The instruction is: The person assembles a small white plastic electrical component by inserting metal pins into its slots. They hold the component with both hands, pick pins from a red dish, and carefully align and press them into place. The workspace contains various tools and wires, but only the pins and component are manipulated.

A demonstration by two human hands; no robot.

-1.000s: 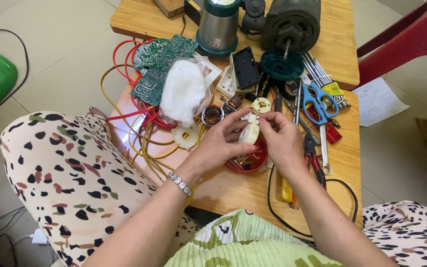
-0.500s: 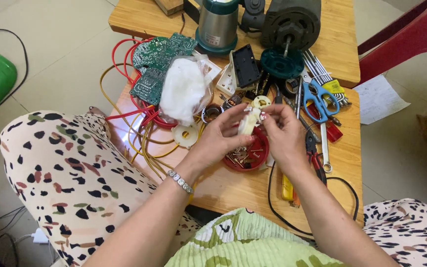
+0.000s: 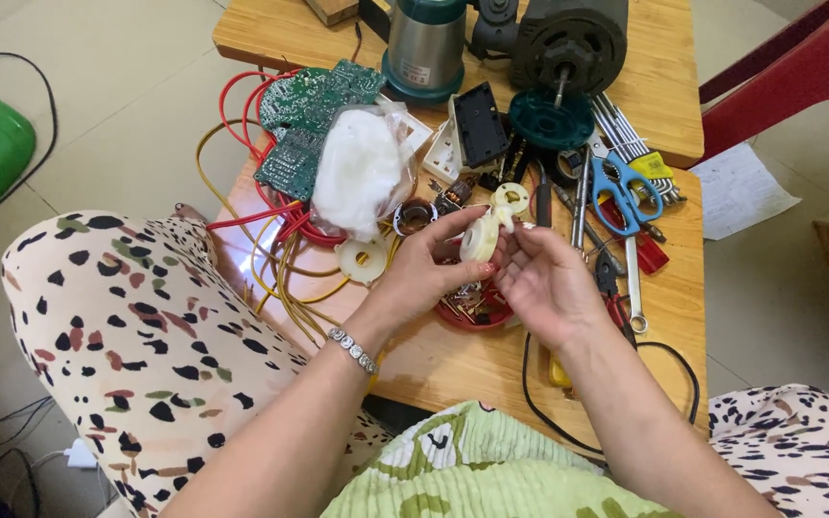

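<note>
Counter (image 3: 491, 360): wooden top, loaded with parts and tools across its middle and far end.
Motor (image 3: 568, 43): dark round housing at 12 o'clock on the counter, shaft toward the viewer; teal disc (image 3: 551, 120) lies just in front of it.
Metal jug (image 3: 422, 43): steel body with teal base, at 11 o'clock, just left of the motor.
Circuit boards (image 3: 304, 125): two green boards at 10 o'clock, at the counter's left edge.
Plastic bag (image 3: 362, 173): clear bag of white wadding, touching the boards on their right side.
Wires (image 3: 266, 249): red and yellow loops at 9 o'clock, hanging over the counter's left edge.
Scissors (image 3: 621, 192): blue handles, at 2 o'clock, among wrenches and hex keys.
Left hand (image 3: 424, 273): centre of view; thumb and fingers closed on the left side of the white spool. Metal bracelet (image 3: 352, 350) on the wrist.
Right hand (image 3: 544, 283): just right of the left hand; fingertips pinch the right side of the spool.
Red dish (image 3: 472, 312): shallow, with small parts, directly under both hands.
White spool (image 3: 480, 237): small plastic reel, held between both hands above the red dish, clear of the counter.
White ring (image 3: 512, 199): at 12 o'clock from the spool, lying on the counter.
</note>
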